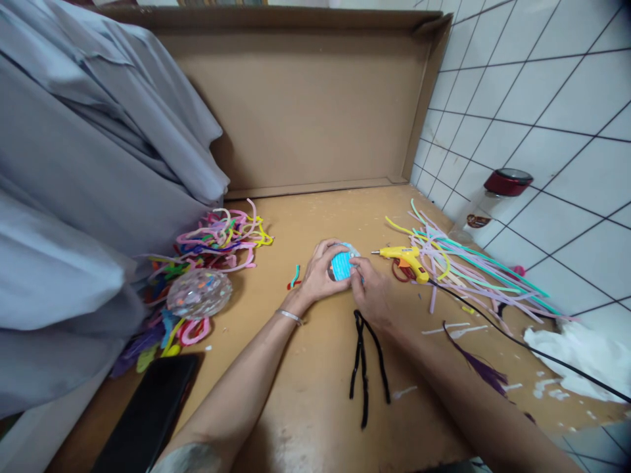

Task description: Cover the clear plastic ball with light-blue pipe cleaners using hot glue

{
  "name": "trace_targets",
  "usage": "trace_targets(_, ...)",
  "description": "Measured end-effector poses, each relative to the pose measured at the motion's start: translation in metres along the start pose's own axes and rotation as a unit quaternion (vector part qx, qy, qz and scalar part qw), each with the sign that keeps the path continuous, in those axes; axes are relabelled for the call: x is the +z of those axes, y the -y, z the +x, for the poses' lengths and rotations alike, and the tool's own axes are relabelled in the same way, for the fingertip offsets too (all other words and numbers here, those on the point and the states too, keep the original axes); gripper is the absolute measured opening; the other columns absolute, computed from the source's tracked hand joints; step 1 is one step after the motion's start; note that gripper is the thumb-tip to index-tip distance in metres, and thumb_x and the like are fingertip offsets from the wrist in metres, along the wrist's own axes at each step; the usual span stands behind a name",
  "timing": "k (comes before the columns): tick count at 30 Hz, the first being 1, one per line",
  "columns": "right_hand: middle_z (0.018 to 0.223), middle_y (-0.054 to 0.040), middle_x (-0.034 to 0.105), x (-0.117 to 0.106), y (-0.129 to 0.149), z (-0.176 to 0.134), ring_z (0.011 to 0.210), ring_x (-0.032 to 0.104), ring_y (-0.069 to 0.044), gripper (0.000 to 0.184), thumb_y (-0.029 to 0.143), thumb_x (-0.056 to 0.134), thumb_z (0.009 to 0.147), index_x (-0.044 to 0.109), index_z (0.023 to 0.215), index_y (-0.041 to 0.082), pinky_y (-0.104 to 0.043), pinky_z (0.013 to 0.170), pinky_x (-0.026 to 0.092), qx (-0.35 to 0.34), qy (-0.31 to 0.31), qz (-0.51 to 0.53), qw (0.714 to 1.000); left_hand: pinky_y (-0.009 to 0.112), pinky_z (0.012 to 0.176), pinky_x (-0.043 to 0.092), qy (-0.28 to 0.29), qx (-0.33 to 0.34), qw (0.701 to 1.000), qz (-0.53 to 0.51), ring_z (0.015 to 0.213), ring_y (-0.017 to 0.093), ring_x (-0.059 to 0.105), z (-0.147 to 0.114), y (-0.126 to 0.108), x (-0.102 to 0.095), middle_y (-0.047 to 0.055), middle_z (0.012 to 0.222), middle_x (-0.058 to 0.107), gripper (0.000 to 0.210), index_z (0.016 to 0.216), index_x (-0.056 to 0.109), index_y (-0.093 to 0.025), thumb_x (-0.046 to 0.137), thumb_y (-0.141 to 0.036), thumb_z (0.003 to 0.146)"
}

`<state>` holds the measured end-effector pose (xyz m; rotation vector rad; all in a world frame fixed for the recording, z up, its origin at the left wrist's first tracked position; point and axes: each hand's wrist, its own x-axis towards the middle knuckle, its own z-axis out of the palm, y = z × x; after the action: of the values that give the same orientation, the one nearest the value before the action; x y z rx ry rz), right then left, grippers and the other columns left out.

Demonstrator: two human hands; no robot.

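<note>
My left hand [323, 270] curls around a small round object wrapped in bright blue pipe cleaner [342, 265], gripping it near the middle of the table. From the right, my right hand [369, 289] presses its pinched fingertips against the object's edge; whether they hold a small piece cannot be made out. A dark patch shows at the object's lower left side. Below the hands lie black pipe cleaners [363, 368], bent downward. Just right of the right hand rests a yellow glue gun [407, 258], its nozzle pointing left, beside red-handled scissors [401, 270].
Colourful pipe cleaners [221, 240] heap at left around a clear faceted bowl [200, 293]. A black phone [148, 414] lies front left. Long pastel pipe cleaners [463, 263], a red-lidded jar [493, 203], the glue gun's cord [517, 340] and white tissue [576, 355] occupy the right.
</note>
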<state>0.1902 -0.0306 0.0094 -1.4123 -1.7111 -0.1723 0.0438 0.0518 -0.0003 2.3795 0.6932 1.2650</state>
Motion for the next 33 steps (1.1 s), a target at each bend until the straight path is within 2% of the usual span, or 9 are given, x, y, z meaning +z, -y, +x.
trace_targets(8, 0.103, -0.0125, 0.076, -0.0004, 0.0019, 0.0, 0.075, 0.072, -0.022, 0.029, 0.023, 0.038, 0.096, 0.06, 0.113, 0.017, -0.032, 0.066, 0.052, 0.034, 0.041, 0.018, 0.998, 0.045, 0.104, 0.049, 0.014, 0.011, 1.0, -0.009, 0.124, 0.028, 0.054, 0.0011, 0.0026, -0.0029, 0.012, 0.129, 0.051, 0.05, 0.122, 0.059, -0.023, 0.075, -0.032, 0.075)
trace_targets(14, 0.104, -0.0114, 0.076, -0.0023, 0.0013, 0.0006, 0.076, 0.072, -0.021, 0.029, 0.023, 0.038, 0.096, 0.06, 0.114, 0.018, -0.03, 0.065, 0.052, 0.029, 0.048, 0.022, 0.998, 0.044, 0.102, 0.048, 0.028, 0.002, 1.0, 0.003, 0.12, 0.028, 0.055, 0.003, 0.0047, -0.004, 0.01, 0.125, 0.051, 0.053, 0.12, 0.058, -0.024, 0.078, -0.034, 0.071)
trace_targets(25, 0.099, -0.0126, 0.076, 0.0005, 0.0007, 0.0002, 0.073, 0.072, -0.023, 0.03, 0.023, 0.038, 0.095, 0.061, 0.113, 0.016, -0.031, 0.063, 0.051, 0.026, 0.038, 0.007, 0.999, 0.044, 0.102, 0.048, 0.027, 0.008, 1.0, 0.004, 0.119, 0.027, 0.055, 0.0047, -0.0016, -0.0054, 0.011, 0.123, 0.052, 0.054, 0.121, 0.054, -0.024, 0.077, -0.031, 0.072)
trace_targets(33, 0.103, -0.0111, 0.076, -0.0007, 0.0003, 0.0, 0.077, 0.072, -0.022, 0.029, 0.023, 0.039, 0.094, 0.06, 0.114, 0.018, -0.031, 0.066, 0.052, 0.032, 0.039, 0.015, 0.999, 0.045, 0.102, 0.048, 0.04, 0.011, 0.999, 0.005, 0.122, 0.028, 0.054, 0.0027, 0.0013, -0.0049, 0.011, 0.129, 0.05, 0.051, 0.122, 0.058, -0.024, 0.076, -0.039, 0.078)
